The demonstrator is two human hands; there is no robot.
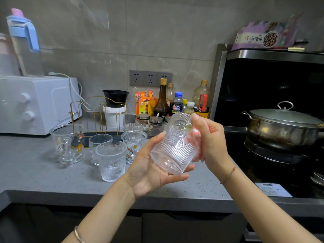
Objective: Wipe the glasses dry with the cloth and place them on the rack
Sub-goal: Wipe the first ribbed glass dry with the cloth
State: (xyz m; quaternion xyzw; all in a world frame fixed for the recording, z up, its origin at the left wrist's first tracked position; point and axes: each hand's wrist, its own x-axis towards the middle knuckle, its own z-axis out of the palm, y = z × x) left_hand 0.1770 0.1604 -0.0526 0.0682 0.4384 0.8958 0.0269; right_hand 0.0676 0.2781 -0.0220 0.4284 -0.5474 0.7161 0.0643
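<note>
My left hand [150, 171] grips a ribbed clear glass [173, 146] from below, base tilted toward me, above the grey counter. My right hand [208, 139] holds a pink-and-white cloth [195, 142] pressed against the glass's right side. Several more glasses stand on the counter to the left: a ribbed one [111, 160] nearest, a cartoon-printed mug [68, 142], a plain one [100, 142], and a cat-printed one [134, 146]. The gold wire rack [100, 116] stands behind them with no glass on it.
A white toaster oven [35, 102] sits at back left. Sauce bottles and spice jars [168, 106] line the wall. A lidded steel pot [284, 127] rests on the black hob at right. The counter edge [122, 199] runs along the front.
</note>
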